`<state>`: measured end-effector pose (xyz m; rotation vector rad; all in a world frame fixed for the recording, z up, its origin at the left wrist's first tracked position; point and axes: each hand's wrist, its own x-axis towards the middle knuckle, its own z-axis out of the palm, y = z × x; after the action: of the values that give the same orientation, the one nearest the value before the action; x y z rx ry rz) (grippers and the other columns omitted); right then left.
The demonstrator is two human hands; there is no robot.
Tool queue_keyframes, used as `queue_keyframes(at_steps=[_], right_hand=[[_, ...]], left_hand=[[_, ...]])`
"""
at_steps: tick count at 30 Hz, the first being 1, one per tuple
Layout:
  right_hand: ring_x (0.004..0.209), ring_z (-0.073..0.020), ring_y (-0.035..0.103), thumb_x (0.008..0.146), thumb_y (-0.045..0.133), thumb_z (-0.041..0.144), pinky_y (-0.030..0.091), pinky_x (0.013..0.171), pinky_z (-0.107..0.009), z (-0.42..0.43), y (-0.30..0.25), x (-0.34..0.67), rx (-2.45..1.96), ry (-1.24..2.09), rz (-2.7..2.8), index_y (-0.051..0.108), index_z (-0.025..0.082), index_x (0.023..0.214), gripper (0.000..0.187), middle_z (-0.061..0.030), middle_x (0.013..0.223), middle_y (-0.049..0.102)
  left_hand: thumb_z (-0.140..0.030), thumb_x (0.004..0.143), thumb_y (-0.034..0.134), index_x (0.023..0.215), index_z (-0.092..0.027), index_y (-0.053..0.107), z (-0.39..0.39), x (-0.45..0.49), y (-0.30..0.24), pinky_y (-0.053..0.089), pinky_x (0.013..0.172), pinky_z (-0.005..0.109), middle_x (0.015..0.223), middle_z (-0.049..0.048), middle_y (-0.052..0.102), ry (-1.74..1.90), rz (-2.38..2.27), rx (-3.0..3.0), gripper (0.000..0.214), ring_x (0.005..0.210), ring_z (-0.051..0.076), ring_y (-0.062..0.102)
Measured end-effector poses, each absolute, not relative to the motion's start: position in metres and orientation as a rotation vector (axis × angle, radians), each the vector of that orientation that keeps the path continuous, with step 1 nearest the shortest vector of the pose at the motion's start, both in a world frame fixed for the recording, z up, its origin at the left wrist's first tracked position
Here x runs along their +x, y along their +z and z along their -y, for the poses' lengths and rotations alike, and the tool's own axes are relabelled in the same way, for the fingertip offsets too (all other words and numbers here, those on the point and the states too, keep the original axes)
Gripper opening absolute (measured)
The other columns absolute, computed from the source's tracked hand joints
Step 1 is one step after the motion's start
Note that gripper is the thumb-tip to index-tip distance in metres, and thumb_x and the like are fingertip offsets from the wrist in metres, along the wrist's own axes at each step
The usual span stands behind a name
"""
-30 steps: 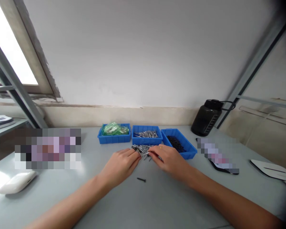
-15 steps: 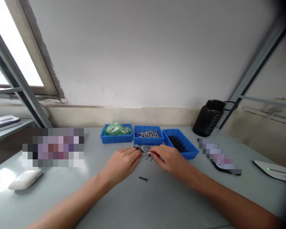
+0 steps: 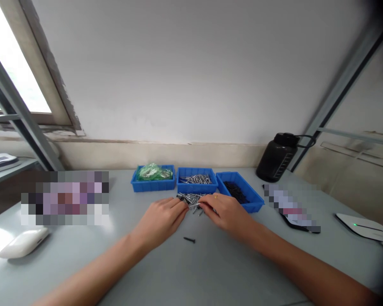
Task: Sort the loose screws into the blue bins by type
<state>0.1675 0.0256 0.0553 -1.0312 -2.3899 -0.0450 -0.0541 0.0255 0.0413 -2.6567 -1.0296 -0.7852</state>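
Note:
Between the fingertips of my left hand (image 3: 162, 217) and my right hand (image 3: 228, 213) stretches a thin silver nail (image 3: 194, 205). Both hands are closed in a pinch, one at either end of it. Just behind them lies a loose pile of silver nails (image 3: 190, 197) with some dark pieces mixed in, partly hidden by my fingers. A single black screw (image 3: 189, 240) lies on the table nearer to me. More silver nails fill the middle blue bin (image 3: 197, 188), and dark screws (image 3: 234, 192) lie in the right blue bin (image 3: 254, 207).
The left blue bin (image 3: 153, 185) holds a green plastic bag (image 3: 153, 171). A black water bottle (image 3: 276, 159) stands at the back right. A white case (image 3: 24, 243) sits on the left of the grey table (image 3: 140, 276), a white mouse-like device (image 3: 364, 227) on the right. Two blurred-out items lie at the sides.
The whole view has shifted slightly, so things sit a little further left. My hands keep nearly the same pose around the nail.

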Motion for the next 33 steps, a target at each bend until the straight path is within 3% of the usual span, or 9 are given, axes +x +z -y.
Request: queue_keyframes(at_steps=[8, 13, 18, 22, 28, 33], right_hand=[[0.072, -0.0168, 0.062, 0.091, 0.047, 0.020, 0.045, 0.064, -0.027, -0.022, 0.059, 0.161, -1.129, 0.001, 2.625, 0.062, 0.018, 0.087, 0.015, -0.0027, 0.076, 0.065], [0.076, -0.0160, 0.061, 0.093, 0.045, 0.022, 0.046, 0.069, -0.027, -0.024, 0.060, 0.166, -1.078, -0.040, 2.473, 0.061, 0.018, 0.094, 0.017, -0.0034, 0.080, 0.065], [0.072, -0.0146, 0.058, 0.095, 0.041, 0.022, 0.045, 0.067, -0.026, -0.018, 0.058, 0.164, -0.769, -0.076, 2.397, 0.059, 0.017, 0.096, 0.018, -0.0037, 0.077, 0.063], [0.067, -0.0138, 0.056, 0.095, 0.042, 0.023, 0.045, 0.063, -0.025, -0.015, 0.059, 0.163, -0.627, -0.112, 2.329, 0.059, 0.016, 0.095, 0.018, -0.0029, 0.072, 0.061], [0.074, -0.0149, 0.060, 0.095, 0.044, 0.027, 0.046, 0.069, -0.026, -0.023, 0.060, 0.168, -0.873, -0.047, 2.262, 0.059, 0.017, 0.094, 0.018, -0.0041, 0.079, 0.064], [0.072, -0.0157, 0.061, 0.097, 0.037, 0.033, 0.045, 0.065, -0.027, -0.024, 0.054, 0.164, -0.920, -0.060, 2.363, 0.059, 0.016, 0.091, 0.028, -0.0047, 0.077, 0.065]], left_hand=[[-0.026, 0.096, 0.038, 0.096, -0.020, 0.062, -0.024, -0.053, 0.041, 0.044, 0.059, 0.026, 0.071, 0.0014, 0.059, -0.800, 0.939, -2.656, 0.025, 0.065, 0.015, 0.055], [-0.027, 0.097, 0.034, 0.088, -0.019, 0.061, -0.025, -0.054, 0.042, 0.044, 0.057, 0.028, 0.070, 0.0015, 0.058, -0.677, 1.074, -2.677, 0.029, 0.065, 0.016, 0.056], [-0.026, 0.096, 0.037, 0.086, -0.020, 0.060, -0.023, -0.052, 0.043, 0.043, 0.059, 0.025, 0.074, 0.0009, 0.060, -0.681, 1.135, -2.839, 0.026, 0.068, 0.015, 0.058], [-0.025, 0.094, 0.043, 0.085, -0.021, 0.062, -0.019, -0.048, 0.044, 0.043, 0.060, 0.022, 0.078, -0.0001, 0.061, -0.836, 1.198, -3.001, 0.021, 0.069, 0.012, 0.057], [-0.024, 0.091, 0.048, 0.085, -0.020, 0.062, -0.021, -0.047, 0.050, 0.044, 0.059, 0.019, 0.078, -0.0011, 0.063, -1.325, 1.410, -2.919, 0.016, 0.069, 0.010, 0.056], [-0.025, 0.089, 0.051, 0.087, -0.020, 0.064, -0.020, -0.046, 0.055, 0.045, 0.062, 0.020, 0.081, -0.0003, 0.064, -1.452, 1.401, -2.886, 0.014, 0.071, 0.011, 0.057]])
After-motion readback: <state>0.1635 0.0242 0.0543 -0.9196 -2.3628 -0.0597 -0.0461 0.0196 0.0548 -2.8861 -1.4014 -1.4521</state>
